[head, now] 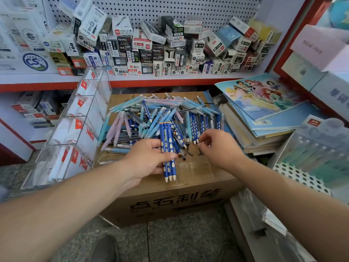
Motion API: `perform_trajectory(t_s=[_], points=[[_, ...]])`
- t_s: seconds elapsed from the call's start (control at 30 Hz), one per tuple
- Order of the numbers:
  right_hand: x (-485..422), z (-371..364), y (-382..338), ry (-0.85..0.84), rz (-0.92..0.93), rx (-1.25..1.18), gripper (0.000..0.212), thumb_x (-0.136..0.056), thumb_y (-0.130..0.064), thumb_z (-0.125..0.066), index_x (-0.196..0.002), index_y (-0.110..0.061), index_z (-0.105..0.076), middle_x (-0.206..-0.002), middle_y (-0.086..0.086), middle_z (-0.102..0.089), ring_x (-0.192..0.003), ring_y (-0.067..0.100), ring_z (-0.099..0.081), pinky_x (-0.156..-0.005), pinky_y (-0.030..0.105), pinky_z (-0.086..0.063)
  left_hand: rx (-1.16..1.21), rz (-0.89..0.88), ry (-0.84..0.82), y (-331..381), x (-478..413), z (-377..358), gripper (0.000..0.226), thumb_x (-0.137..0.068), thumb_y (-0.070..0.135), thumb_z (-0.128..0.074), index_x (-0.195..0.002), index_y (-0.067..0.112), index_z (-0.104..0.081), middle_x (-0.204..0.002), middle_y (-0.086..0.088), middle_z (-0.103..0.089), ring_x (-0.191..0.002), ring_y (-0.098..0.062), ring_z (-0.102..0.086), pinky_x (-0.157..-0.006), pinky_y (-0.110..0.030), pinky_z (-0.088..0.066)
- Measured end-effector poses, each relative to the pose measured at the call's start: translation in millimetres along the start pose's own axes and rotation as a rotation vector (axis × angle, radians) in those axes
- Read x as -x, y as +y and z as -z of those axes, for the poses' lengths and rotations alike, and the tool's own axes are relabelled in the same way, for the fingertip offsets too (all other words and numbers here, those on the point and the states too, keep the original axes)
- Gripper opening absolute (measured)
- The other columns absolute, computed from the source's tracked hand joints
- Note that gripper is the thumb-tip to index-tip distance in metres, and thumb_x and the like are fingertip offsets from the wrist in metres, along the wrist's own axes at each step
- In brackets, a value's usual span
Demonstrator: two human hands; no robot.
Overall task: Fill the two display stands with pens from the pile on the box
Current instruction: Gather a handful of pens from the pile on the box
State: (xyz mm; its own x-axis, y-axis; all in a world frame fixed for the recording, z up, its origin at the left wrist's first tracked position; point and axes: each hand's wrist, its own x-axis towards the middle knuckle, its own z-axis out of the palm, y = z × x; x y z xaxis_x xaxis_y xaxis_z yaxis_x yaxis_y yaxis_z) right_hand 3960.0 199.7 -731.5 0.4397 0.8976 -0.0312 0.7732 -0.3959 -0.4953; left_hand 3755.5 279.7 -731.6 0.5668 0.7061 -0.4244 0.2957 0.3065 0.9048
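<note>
**A handful gathered, the stands yet to fill**

In the head view, our left hand [149, 159] gripped a bundle of dark blue dotted pens [167, 133], fingers curled round it, above the near edge of the cardboard box [188, 188]. Our right hand [220, 146] reached into the near right side of the pile of pens [160, 114], fingers curled; we could not tell whether they had caught one. The clear display stand [83, 127] off the box's left edge showed paper inserts and no pens. The stand on the right [311, 148] was too blurred to read. We judged the task barely begun, with most pens unsorted.
</note>
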Motion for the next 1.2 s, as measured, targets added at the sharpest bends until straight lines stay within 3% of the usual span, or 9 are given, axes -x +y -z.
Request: perform_trajectory(t_s=[0.1,0.27,0.43,0.53,0.67,0.73,0.93,1.1,1.2], points=[[-17,-3,14,0.065,-0.082,0.085,0.017,-0.095,-0.031,-0.07,-0.107,-0.021,-0.064,-0.096,-0.003,-0.067,-0.083,0.016,-0.065,-0.077,0.038,-0.06,-0.056,-0.004,-0.022,-1,-1,0,0.026,-0.089,0.011,-0.077,-0.11,0.022,-0.067,-0.099,0.002,-0.08,-0.097,-0.016,-0.076,-0.093,-0.045,-0.058],[-29,-12,16,0.069,-0.102,0.153,0.029,-0.092,-0.035,-0.074,-0.114,-0.017,-0.065,-0.107,0.005,-0.066,-0.088,0.022,-0.065,-0.079,0.04,-0.059,-0.095,-0.009,-0.059,-3,-1,0,0.027,-0.09,0.012,-0.076,-0.115,0.019,-0.068,-0.1,0.003,-0.08,-0.097,-0.013,-0.076,-0.077,-0.033,-0.057],[-30,-11,12,0.042,-0.174,0.157,0.031,-0.09,-0.037,-0.076,-0.108,-0.016,-0.062,-0.091,0.002,-0.065,-0.083,0.021,-0.065,-0.073,0.036,-0.059,-0.107,-0.018,-0.056,-3,-2,-1,0.023,-0.09,0.011,-0.076,-0.11,0.019,-0.069,-0.098,0.004,-0.08,-0.093,-0.01,-0.076,-0.068,-0.026,-0.055],[-29,-11,11,0.022,-0.202,0.13,0.03,-0.088,-0.037,-0.078,-0.105,-0.019,-0.061,-0.084,-0.002,-0.061,-0.08,0.019,-0.064,-0.069,0.033,-0.056,-0.096,-0.032,-0.052,-2,0,-1,0.02,-0.09,0.009,-0.076,-0.1,0.024,-0.067,-0.087,0.01,-0.079,-0.086,-0.007,-0.076,-0.067,-0.026,-0.056],[-30,-8,9,-0.031,-0.247,0.1,0.028,-0.087,-0.03,-0.078,-0.105,-0.015,-0.062,-0.087,0.002,-0.065,-0.078,0.018,-0.064,-0.063,0.03,-0.053,-0.082,-0.039,-0.066,1,3,-3,0.036,-0.09,0.007,-0.075,-0.082,0.034,-0.052,-0.057,0.027,-0.067,-0.065,0.007,-0.068,-0.076,-0.029,-0.057],[-29,-7,8,-0.048,-0.251,0.097,0.024,-0.086,-0.022,-0.076,-0.104,-0.014,-0.062,-0.087,0.004,-0.065,-0.079,0.02,-0.064,-0.064,0.032,-0.055,-0.087,-0.043,-0.062,4,6,-4,0.038,-0.091,0.007,-0.075,-0.082,0.035,-0.049,-0.053,0.029,-0.063,-0.067,0.006,-0.067,-0.078,-0.03,-0.056],[-27,-9,10,-0.036,-0.234,0.076,0.019,-0.087,-0.021,-0.074,-0.101,-0.015,-0.062,-0.087,0.003,-0.064,-0.078,0.019,-0.064,-0.058,0.028,-0.05,-0.115,-0.008,-0.047,4,7,-4,0.023,-0.09,0.013,-0.077,-0.108,0.023,-0.067,-0.098,0.006,-0.08,-0.095,-0.01,-0.075,-0.068,-0.027,-0.054],[-28,-9,14,0.002,-0.203,-0.007,0.009,-0.098,-0.027,-0.064,-0.097,-0.02,-0.069,-0.084,-0.003,-0.066,-0.071,0.011,-0.062,-0.057,0.025,-0.049,-0.091,-0.032,-0.053,8,11,-6,0.033,-0.091,0.009,-0.075,-0.086,0.034,-0.055,-0.063,0.026,-0.07,-0.073,0.005,-0.07,-0.074,-0.029,-0.057],[-30,-10,15,0.008,-0.178,0.029,0.013,-0.099,-0.017,-0.06,-0.101,-0.022,-0.072,-0.091,-0.002,-0.067,-0.073,0.01,-0.062,-0.064,0.025,-0.053,-0.098,-0.033,-0.048,7,11,-6,0.035,-0.09,0.009,-0.076,-0.084,0.035,-0.053,-0.066,0.024,-0.072,-0.079,0.0,-0.071,-0.075,-0.03,-0.057]])
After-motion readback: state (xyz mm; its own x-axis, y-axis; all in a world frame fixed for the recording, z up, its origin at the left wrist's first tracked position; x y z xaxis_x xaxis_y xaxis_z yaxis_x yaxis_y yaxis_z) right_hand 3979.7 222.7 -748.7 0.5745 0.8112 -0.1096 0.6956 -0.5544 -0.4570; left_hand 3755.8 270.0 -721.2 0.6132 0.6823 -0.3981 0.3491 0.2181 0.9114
